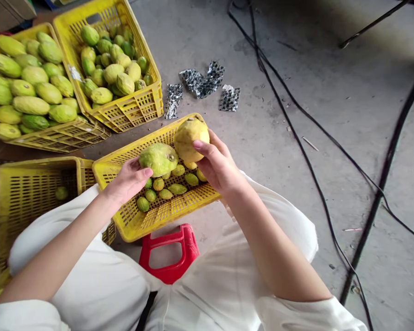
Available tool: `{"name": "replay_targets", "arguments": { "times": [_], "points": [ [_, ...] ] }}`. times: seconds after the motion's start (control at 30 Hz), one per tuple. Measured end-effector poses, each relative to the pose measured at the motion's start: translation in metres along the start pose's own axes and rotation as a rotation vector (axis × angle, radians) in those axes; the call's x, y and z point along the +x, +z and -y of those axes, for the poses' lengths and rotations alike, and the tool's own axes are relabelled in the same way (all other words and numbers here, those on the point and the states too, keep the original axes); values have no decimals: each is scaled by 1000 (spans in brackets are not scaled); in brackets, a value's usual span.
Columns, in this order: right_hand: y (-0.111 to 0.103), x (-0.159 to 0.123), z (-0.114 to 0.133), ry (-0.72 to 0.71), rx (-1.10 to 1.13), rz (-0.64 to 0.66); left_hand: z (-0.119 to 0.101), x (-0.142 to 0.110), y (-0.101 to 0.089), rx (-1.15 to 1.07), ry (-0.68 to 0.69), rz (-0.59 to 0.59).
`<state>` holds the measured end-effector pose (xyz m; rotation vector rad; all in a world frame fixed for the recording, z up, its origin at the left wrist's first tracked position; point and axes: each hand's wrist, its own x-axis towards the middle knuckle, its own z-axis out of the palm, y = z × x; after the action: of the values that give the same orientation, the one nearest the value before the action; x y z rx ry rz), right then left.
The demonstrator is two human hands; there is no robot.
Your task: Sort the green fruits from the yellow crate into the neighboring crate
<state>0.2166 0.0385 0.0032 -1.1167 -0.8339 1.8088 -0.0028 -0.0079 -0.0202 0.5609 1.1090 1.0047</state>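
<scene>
My left hand (128, 183) is closed on a green-yellow lemon (158, 159), thumb on its lower side. In my right hand (218, 163) is a rounder, yellower lemon (189, 140), gripped with the thumb across its front. The two fruits are held close together above a yellow plastic crate (169, 212). Several smaller green and yellow lemons (177, 188) lie on that crate's slotted bottom. My hands hide part of the crate and the fingers behind the fruit.
Two yellow crates (152, 99) heaped with lemons (34, 105) stand at the upper left. Another crate (37, 165) sits by my left knee. Below the near crate is a red stool (170, 259). Silver wrappers (203, 82) and black cables (307, 161) lie on the concrete floor.
</scene>
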Motion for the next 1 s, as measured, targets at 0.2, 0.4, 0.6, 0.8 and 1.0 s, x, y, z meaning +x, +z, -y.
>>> {"name": "replay_targets", "arguments": {
  "times": [0.2, 0.4, 0.6, 0.8, 1.0],
  "points": [
    [-1, 2, -3, 16, -9, -37, -4, 3, -3, 22, 40, -78],
    [-5, 4, -6, 10, -64, -2, -4, 5, -6, 38, 28, -52],
    [-7, 2, 1, 42, -59, 12, -1, 2, -2, -28, 66, -92],
    [-11, 2, 0, 44, -65, 32, -5, 0, 4, -98, 92, -89],
    [-6, 3, -5, 92, -81, 17, -5, -1, 0, -126, 63, -91]
  ]
}}
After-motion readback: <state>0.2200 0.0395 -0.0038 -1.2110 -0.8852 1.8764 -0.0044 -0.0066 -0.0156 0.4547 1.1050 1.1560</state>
